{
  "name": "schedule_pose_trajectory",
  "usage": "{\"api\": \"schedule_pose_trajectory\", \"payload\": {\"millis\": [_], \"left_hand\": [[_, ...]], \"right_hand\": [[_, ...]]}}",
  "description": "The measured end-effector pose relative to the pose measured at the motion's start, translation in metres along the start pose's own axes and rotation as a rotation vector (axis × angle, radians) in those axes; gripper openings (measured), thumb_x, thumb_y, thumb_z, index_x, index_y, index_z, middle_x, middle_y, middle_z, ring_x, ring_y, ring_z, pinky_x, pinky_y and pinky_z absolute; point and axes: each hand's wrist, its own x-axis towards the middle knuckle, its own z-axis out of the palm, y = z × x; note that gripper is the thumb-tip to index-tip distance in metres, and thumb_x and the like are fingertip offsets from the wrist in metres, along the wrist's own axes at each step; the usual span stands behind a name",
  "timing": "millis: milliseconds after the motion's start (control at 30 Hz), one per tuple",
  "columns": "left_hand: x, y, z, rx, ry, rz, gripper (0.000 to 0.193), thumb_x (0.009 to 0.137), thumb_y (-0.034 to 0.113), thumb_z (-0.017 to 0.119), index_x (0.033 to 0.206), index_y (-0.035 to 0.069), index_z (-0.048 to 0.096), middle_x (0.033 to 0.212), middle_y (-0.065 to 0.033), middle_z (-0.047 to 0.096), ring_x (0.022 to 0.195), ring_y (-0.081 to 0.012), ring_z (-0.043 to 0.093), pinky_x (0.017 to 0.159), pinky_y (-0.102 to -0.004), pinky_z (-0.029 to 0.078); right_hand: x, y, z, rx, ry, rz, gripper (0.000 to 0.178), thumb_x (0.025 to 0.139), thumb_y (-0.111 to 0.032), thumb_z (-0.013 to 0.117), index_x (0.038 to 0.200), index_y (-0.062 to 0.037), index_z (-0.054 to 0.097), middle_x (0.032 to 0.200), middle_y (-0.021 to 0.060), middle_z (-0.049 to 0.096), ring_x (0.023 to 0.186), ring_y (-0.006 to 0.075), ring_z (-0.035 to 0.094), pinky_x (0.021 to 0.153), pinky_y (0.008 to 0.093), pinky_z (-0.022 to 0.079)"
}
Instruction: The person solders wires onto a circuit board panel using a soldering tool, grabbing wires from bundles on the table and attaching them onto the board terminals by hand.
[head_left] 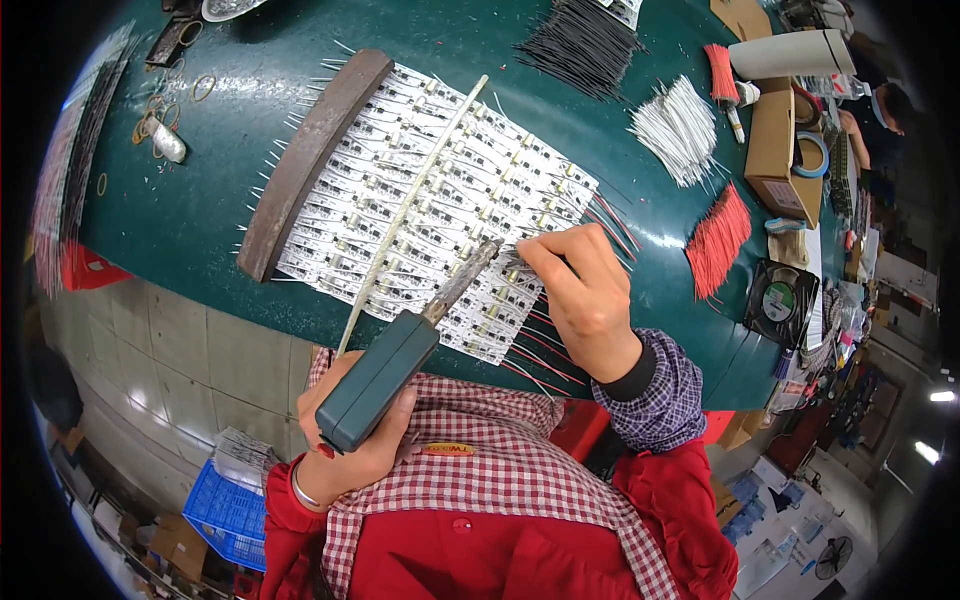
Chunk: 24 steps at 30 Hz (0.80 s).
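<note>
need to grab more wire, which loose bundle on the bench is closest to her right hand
The red wire bundle, fanned just right of the right hand; the white bundle and black bundle lie farther up.

Bright even overhead light above me; soft glare on green table (190,215); fisheye bends edges; black corners; sharp centre.

Worktop (200,215) dark green; on it a white panel of circuit boards (430,190) dotted with small silver and black parts, edged by a brown bar (305,160) and crossed by a cream strip (405,215). Soldering iron (385,375) has a teal-grey handle and dull metal tip; wire bundles lie in black (580,45), white (680,130) and red (718,240). Apron (480,470) red-and-white check over red sleeves, with a blue-patterned cuff (655,395); blue crate (225,515) on the grey tiled floor.
</note>
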Motion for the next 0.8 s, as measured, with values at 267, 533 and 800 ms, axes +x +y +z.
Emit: {"api": "schedule_pose_trajectory", "payload": {"millis": [267,533,800], "left_hand": [[0.007,0.000,-0.001,0.038,-0.049,0.085,0.021,0.084,0.007,0.075,0.100,-0.006,0.069,0.091,-0.0148,0.068,0.067,-0.0210,0.068,0.060,-0.0303,0.052],[-0.004,-0.010,0.004,-0.024,-0.015,0.002,0.022,0.084,0.009,0.075,0.099,-0.005,0.070,0.089,-0.0156,0.068,0.065,-0.0231,0.067,0.057,-0.0320,0.051],[-0.010,-0.010,0.004,-0.048,0.057,-0.008,0.024,0.081,0.006,0.075,0.100,-0.007,0.072,0.092,-0.0203,0.071,0.074,-0.0297,0.071,0.066,-0.0347,0.056]], "right_hand": [[0.001,0.000,0.000,-0.030,-0.026,-0.019,0.037,0.067,0.006,0.065,0.104,0.0045,0.066,0.095,0.0123,0.061,0.083,0.0280,0.059,0.068,0.0357,0.051],[0.002,-0.003,0.000,-0.061,-0.040,-0.013,0.035,0.069,0.004,0.065,0.104,0.0040,0.066,0.095,0.0121,0.061,0.083,0.0278,0.058,0.068,0.0356,0.051],[0.002,-0.005,-0.001,-0.058,-0.052,0.002,0.035,0.069,0.004,0.064,0.104,0.0041,0.066,0.096,0.0125,0.061,0.085,0.0289,0.059,0.070,0.0360,0.051]]}}
